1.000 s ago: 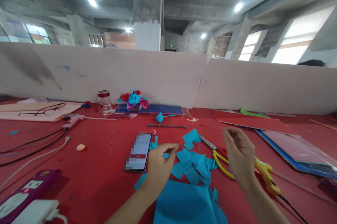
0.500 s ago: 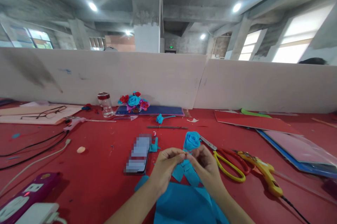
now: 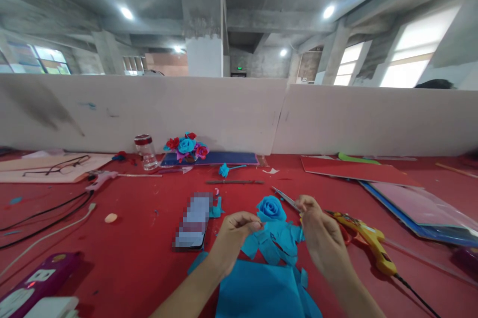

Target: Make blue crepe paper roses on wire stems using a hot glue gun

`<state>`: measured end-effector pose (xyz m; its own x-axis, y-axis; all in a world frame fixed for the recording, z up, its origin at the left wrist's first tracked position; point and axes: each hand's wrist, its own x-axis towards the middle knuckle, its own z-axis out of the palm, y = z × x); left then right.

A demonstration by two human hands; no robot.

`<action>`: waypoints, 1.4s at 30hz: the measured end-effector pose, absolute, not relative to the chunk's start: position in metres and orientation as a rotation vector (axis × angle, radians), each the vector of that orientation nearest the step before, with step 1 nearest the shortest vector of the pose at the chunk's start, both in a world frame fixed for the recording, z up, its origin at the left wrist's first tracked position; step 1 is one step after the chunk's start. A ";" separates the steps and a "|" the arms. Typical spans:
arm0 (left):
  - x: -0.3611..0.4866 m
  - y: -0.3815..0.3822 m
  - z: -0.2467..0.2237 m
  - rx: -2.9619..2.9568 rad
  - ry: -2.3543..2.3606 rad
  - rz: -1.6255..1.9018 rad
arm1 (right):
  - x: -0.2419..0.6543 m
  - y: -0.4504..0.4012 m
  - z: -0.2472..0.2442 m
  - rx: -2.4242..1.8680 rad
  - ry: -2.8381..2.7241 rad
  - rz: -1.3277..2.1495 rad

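Note:
A blue paper rose [image 3: 271,208] shows just beyond my hands, above loose blue paper pieces [image 3: 269,250]. My left hand [image 3: 239,236] is closed in a pinch, its fingertips at the lower left of the rose. What lies between them is too small to make out. My right hand [image 3: 321,231] is closed too, off to the right of the rose beside the scissors [image 3: 286,198]. Its grip hides whatever it holds, and the wrist covers most of the scissors' handles. A larger blue sheet [image 3: 261,290] lies between my forearms.
A phone [image 3: 193,222] lies left of my hands. To the right is a yellow glue gun [image 3: 373,243] with its cord. A glass jar [image 3: 146,152], a paper bouquet [image 3: 186,146] and a small blue flower [image 3: 224,170] stand or lie further back, before a white partition [image 3: 224,108].
My right hand has moved right, away from my left hand, and now covers the scissors' handles. The rose faces more upward, and more of the blue pieces show.

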<state>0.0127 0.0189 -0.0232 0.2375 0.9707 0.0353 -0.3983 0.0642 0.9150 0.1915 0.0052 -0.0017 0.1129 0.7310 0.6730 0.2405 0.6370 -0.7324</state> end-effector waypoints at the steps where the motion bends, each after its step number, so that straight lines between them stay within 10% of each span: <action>1: 0.012 0.019 -0.022 1.009 0.754 1.187 | 0.197 0.008 0.000 -0.855 -1.360 0.468; 8: 0.012 0.016 -0.015 1.128 0.837 1.213 | 0.223 0.023 0.020 -1.262 -1.399 -0.078; 17: 0.012 0.019 -0.021 1.182 0.822 1.230 | 0.201 -0.008 0.069 -1.234 -2.053 0.581; 42: 0.011 0.019 -0.021 1.291 0.991 1.182 | 0.197 -0.015 0.068 -1.398 -2.167 0.278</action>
<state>0.0109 0.0191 -0.0209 0.1612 0.9826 0.0923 -0.0807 -0.0800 0.9935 0.1975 -0.0152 0.0677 -0.3148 0.8905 0.3285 0.7789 0.4402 -0.4467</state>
